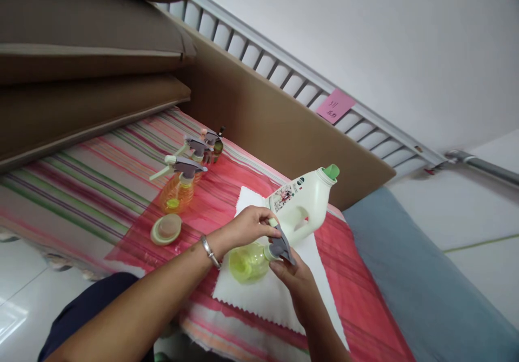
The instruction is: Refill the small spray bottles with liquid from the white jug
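On a white cloth (259, 294) lies or leans a clear spray bottle (245, 265) tinted yellow-green, with a grey trigger sprayer head (279, 247). My left hand (255, 226) is closed, pinching the light green nozzle end of that head. From the other side, my right hand (295, 280) grips the grey head near its back, thumb by the bottle's neck. Just behind stands a pale green detergent jug (302, 202) with a printed label and a green spout at its uncapped mouth. A round pale cap (166, 229) rests to the left of the cloth.
Spray bottles with orange liquid (178, 192) and a small dark bottle (218, 148) stand at the back left. Red sheeting (344, 275) covers part of the striped cloth (93, 173). A brown board (263, 113), railing and folded bedding (93, 21) border the surface.
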The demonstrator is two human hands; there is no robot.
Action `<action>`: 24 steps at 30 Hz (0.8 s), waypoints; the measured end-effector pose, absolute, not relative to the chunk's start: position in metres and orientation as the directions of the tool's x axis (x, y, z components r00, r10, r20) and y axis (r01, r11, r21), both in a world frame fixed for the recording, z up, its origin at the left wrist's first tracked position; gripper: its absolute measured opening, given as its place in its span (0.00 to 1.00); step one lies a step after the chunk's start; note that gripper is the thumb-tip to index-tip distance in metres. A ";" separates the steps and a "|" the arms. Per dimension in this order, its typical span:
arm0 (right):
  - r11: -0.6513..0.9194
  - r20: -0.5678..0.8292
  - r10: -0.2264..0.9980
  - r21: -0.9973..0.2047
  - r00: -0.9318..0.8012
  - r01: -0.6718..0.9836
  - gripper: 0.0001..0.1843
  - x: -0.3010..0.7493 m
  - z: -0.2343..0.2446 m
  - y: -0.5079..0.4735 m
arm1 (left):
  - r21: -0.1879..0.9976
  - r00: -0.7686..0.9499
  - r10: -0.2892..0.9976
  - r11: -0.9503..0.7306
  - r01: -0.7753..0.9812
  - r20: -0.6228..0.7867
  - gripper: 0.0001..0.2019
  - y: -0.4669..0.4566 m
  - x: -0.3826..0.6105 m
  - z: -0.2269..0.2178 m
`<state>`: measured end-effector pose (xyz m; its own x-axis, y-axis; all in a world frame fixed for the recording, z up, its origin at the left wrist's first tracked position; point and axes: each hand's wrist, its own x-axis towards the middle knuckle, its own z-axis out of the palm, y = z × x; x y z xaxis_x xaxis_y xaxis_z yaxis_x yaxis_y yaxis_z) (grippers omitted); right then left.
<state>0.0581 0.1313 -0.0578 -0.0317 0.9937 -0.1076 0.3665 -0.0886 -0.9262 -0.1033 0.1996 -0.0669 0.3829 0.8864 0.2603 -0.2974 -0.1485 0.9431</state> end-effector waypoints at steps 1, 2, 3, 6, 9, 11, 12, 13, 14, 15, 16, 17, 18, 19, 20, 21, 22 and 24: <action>-0.096 -0.117 0.992 -0.938 -0.044 0.334 0.26 0.059 -0.060 0.131 | 0.941 0.388 0.883 -0.149 -0.302 0.264 0.05 0.200 -0.103 -0.067; -0.094 -0.117 0.992 -0.942 -0.052 0.323 0.26 0.059 -0.062 0.131 | 0.940 0.393 0.880 -0.150 -0.307 0.268 0.05 0.200 -0.103 -0.067; -0.091 -0.114 0.992 -0.944 -0.055 0.317 0.26 0.060 -0.064 0.132 | 0.939 0.399 0.876 -0.149 -0.311 0.272 0.05 0.200 -0.103 -0.067; -0.077 -0.092 0.995 -0.945 -0.034 0.317 0.25 0.060 -0.070 0.134 | 0.937 0.426 0.861 -0.146 -0.316 0.278 0.05 0.199 -0.104 -0.065; -0.052 -0.038 0.998 -0.926 0.046 0.373 0.24 0.059 -0.076 0.136 | 0.939 0.442 0.851 -0.151 -0.309 0.283 0.05 0.198 -0.104 -0.063; -0.041 -0.003 0.996 -0.912 0.093 0.409 0.24 0.059 -0.079 0.136 | 0.938 0.445 0.847 -0.164 -0.305 0.293 0.05 0.198 -0.105 -0.063; -0.033 0.007 0.995 -0.908 0.095 0.417 0.25 0.059 -0.080 0.135 | 0.938 0.446 0.844 -0.171 -0.303 0.298 0.05 0.198 -0.105 -0.064; -0.022 0.013 0.997 -0.909 0.079 0.417 0.27 0.060 -0.080 0.135 | 0.937 0.447 0.842 -0.176 -0.301 0.302 0.05 0.199 -0.105 -0.064; -0.008 0.014 0.999 -0.911 0.050 0.413 0.28 0.060 -0.080 0.134 | 0.936 0.447 0.841 -0.180 -0.301 0.306 0.05 0.199 -0.105 -0.064; 0.005 0.012 1.000 -0.912 0.013 0.410 0.29 0.061 -0.079 0.133 | 0.936 0.449 0.839 -0.181 -0.301 0.307 0.05 0.199 -0.104 -0.065; 0.017 0.010 1.000 -0.914 -0.021 0.405 0.29 0.061 -0.079 0.133 | 0.936 0.455 0.836 -0.179 -0.302 0.306 0.05 0.199 -0.104 -0.065; 0.021 0.003 0.999 -0.915 -0.044 0.402 0.28 0.062 -0.078 0.133 | 0.937 0.460 0.834 -0.175 -0.302 0.304 0.05 0.199 -0.104 -0.065; 0.016 -0.003 0.999 -0.914 -0.048 0.404 0.27 0.062 -0.077 0.133 | 0.939 0.465 0.833 -0.171 -0.300 0.300 0.05 0.199 -0.104 -0.065; 0.006 -0.008 0.999 -0.912 -0.032 0.410 0.25 0.062 -0.077 0.133 | 0.940 0.469 0.832 -0.168 -0.296 0.296 0.05 0.199 -0.103 -0.065; -0.005 -0.005 1.000 -0.909 -0.001 0.418 0.25 0.062 -0.077 0.134 | 0.941 0.469 0.833 -0.167 -0.293 0.294 0.05 0.198 -0.103 -0.065; -0.012 0.000 1.000 -0.905 0.027 0.425 0.25 0.062 -0.078 0.134 | 0.942 0.466 0.834 -0.171 -0.290 0.295 0.05 0.198 -0.103 -0.065; -0.013 0.004 0.999 -0.904 0.038 0.428 0.26 0.062 -0.079 0.134 | 0.941 0.460 0.837 -0.175 -0.288 0.296 0.05 0.198 -0.104 -0.064; 0.010 0.016 1.000 -0.910 0.012 0.414 0.29 0.063 -0.082 0.134 | 0.941 0.456 0.838 -0.177 -0.290 0.298 0.06 0.197 -0.104 -0.064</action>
